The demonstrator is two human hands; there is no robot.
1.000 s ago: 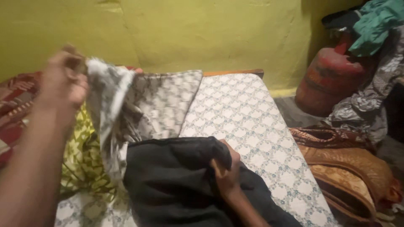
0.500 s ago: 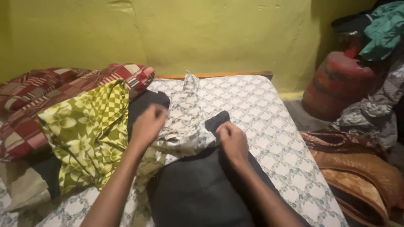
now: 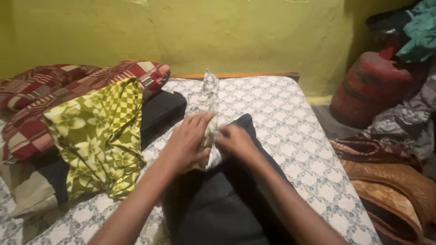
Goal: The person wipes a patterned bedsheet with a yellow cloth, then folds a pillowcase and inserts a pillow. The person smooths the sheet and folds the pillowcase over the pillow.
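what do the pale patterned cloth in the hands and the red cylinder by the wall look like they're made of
The pale patterned cloth looks like thin woven fabric, probably cotton, matte: it bunches into soft creases between the left hand and right hand. The red cylinder looks like painted metal, dull and worn, with a rigid rounded shell and faint sheen; the blur leaves this uncertain.

Single head-worn camera looks down and forward from close above the bed [image 3: 290,131], facing the yellow wall [image 3: 227,36], forearms entering from the bottom edge.
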